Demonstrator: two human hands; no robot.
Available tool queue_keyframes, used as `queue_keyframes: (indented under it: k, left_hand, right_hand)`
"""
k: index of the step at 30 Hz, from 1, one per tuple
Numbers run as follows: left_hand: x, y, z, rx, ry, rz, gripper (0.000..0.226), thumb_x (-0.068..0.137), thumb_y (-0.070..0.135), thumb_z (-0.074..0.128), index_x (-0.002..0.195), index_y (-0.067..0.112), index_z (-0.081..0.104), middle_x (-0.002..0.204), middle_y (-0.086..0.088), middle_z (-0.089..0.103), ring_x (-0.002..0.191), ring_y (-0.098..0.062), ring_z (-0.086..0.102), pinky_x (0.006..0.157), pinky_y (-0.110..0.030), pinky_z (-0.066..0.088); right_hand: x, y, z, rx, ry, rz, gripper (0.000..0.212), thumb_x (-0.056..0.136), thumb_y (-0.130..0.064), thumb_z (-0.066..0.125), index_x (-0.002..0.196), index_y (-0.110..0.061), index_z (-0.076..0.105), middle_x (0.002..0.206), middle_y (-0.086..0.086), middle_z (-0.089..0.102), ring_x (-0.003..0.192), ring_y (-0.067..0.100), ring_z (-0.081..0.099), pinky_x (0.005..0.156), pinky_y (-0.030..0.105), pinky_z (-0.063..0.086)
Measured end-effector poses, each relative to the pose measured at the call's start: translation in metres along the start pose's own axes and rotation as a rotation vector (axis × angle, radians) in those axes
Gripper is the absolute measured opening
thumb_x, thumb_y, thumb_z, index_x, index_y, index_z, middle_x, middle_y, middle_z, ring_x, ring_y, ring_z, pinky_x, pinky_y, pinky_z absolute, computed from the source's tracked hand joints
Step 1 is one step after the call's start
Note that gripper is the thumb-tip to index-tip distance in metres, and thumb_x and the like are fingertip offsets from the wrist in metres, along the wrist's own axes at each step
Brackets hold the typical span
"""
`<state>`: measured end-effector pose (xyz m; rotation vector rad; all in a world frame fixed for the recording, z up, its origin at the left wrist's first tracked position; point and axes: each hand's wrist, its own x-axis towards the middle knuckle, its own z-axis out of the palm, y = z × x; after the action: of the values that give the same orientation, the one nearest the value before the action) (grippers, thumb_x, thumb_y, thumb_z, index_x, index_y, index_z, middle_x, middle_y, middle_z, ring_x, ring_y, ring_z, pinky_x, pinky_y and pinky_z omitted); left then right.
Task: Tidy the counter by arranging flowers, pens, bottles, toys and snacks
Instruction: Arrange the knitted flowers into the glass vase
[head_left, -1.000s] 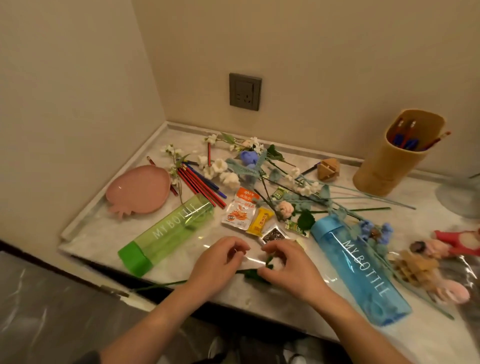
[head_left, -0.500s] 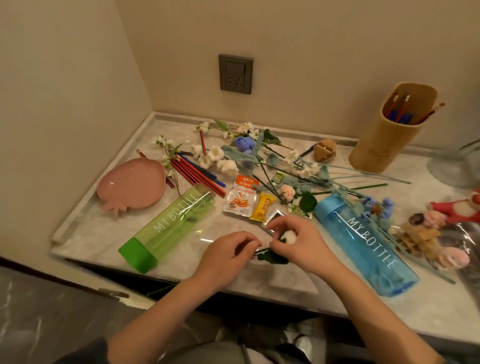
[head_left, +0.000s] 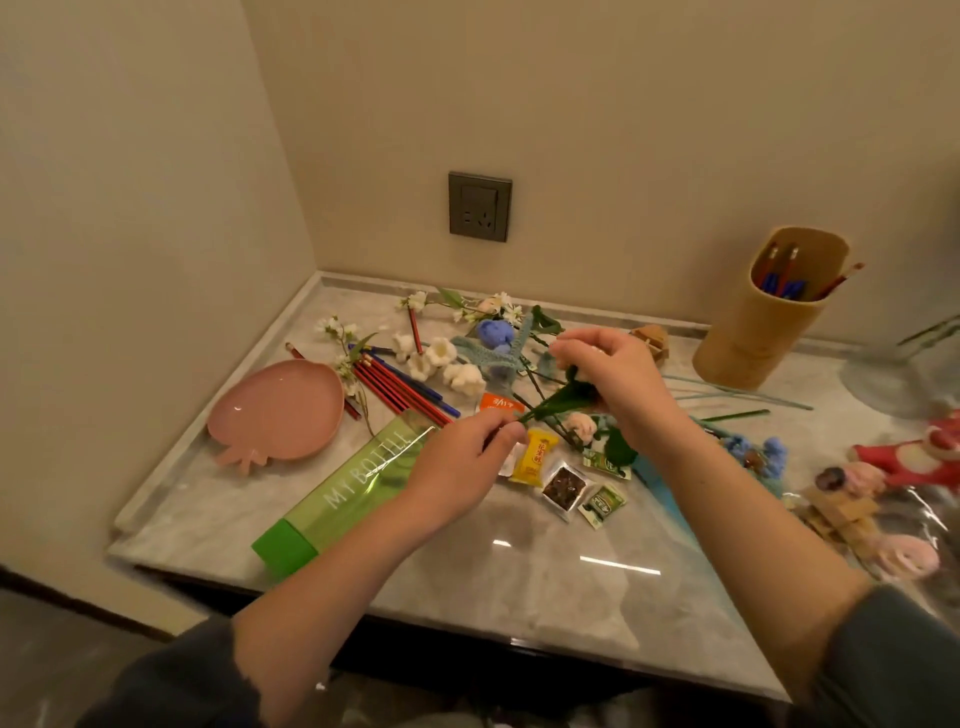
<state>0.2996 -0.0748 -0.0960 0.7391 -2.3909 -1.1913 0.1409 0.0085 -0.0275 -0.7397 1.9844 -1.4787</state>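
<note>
I hold one green-stemmed flower (head_left: 558, 400) between both hands, lifted above the counter. My right hand (head_left: 613, 374) grips its upper part near the leaf; my left hand (head_left: 462, 462) pinches the lower end of the stem. Under them lie more flowers (head_left: 447, 358), red and blue pens (head_left: 400, 387), a green bottle (head_left: 348, 488) on its side, and small snack packets (head_left: 537, 457). A blue bottle (head_left: 670, 499) is mostly hidden by my right forearm. Toys (head_left: 914, 457) sit at the right edge.
A pink fruit-shaped dish (head_left: 278, 410) sits at the left. A tan pen holder (head_left: 769, 312) with several pens stands at the back right. A glass vase (head_left: 914, 374) is at the far right. A wall socket (head_left: 480, 207) is above the marble counter (head_left: 545, 582).
Both hands have risen from the counter's front edge and moved back over the pile, carrying the flower with them. The view has shifted left.
</note>
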Motion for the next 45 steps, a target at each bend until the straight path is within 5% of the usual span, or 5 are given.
queue_keyframes:
  k: [5, 13, 19, 36, 45]
  left_hand:
    - [0.026, 0.007, -0.007, -0.135, 0.083, -0.103, 0.032, 0.100, 0.024, 0.042, 0.073, 0.032, 0.058, 0.063, 0.012, 0.051, 0.059, -0.006, 0.048, 0.056, -0.027, 0.034]
    - [0.053, 0.010, -0.019, -0.568, 0.075, -0.388, 0.029, 0.104, 0.026, 0.033, 0.090, 0.013, 0.055, 0.056, 0.004, 0.039, 0.039, -0.005, 0.029, 0.036, -0.018, 0.022]
    - [0.065, 0.012, -0.023, -0.688, 0.072, -0.380, 0.028, 0.104, 0.027, 0.033, 0.097, 0.010, 0.054, 0.046, 0.010, 0.038, 0.037, -0.005, 0.028, 0.035, -0.018, 0.021]
    - [0.130, 0.067, 0.003, -0.792, 0.110, -0.301, 0.019, 0.102, 0.017, 0.041, 0.103, 0.008, 0.057, 0.088, -0.008, 0.061, 0.060, -0.015, 0.060, 0.048, -0.023, 0.051]
    - [0.162, 0.135, 0.026, -0.880, -0.041, -0.133, 0.015, 0.097, 0.012, 0.053, 0.099, 0.015, 0.067, 0.073, 0.004, 0.073, 0.073, -0.012, 0.072, 0.062, -0.024, 0.057]
  right_hand:
    - [0.025, -0.001, 0.006, 0.266, 0.046, 0.091, 0.039, 0.097, -0.051, 0.044, 0.112, -0.019, 0.061, 0.101, 0.005, 0.067, 0.074, 0.015, 0.065, 0.054, 0.025, 0.052]
    - [0.049, 0.052, 0.030, -0.544, -0.044, 0.127, 0.032, 0.090, -0.033, 0.058, 0.117, -0.017, 0.053, 0.099, 0.002, 0.063, 0.086, 0.018, 0.063, 0.071, 0.033, 0.051]
    - [0.054, 0.055, 0.038, -0.233, -0.089, 0.190, 0.025, 0.099, -0.013, 0.046, 0.103, 0.001, 0.065, 0.056, 0.002, 0.051, 0.037, 0.006, 0.046, 0.037, 0.019, 0.034]
    - [0.031, 0.013, -0.015, 0.221, 0.123, 0.006, 0.016, 0.095, -0.004, 0.043, 0.103, -0.007, 0.056, 0.053, 0.000, 0.049, 0.039, 0.015, 0.039, 0.036, 0.023, 0.030]
    - [0.028, -0.002, -0.073, 0.386, 0.095, -0.031, 0.016, 0.095, -0.007, 0.049, 0.109, -0.011, 0.056, 0.060, 0.000, 0.058, 0.041, 0.013, 0.045, 0.035, 0.022, 0.032]
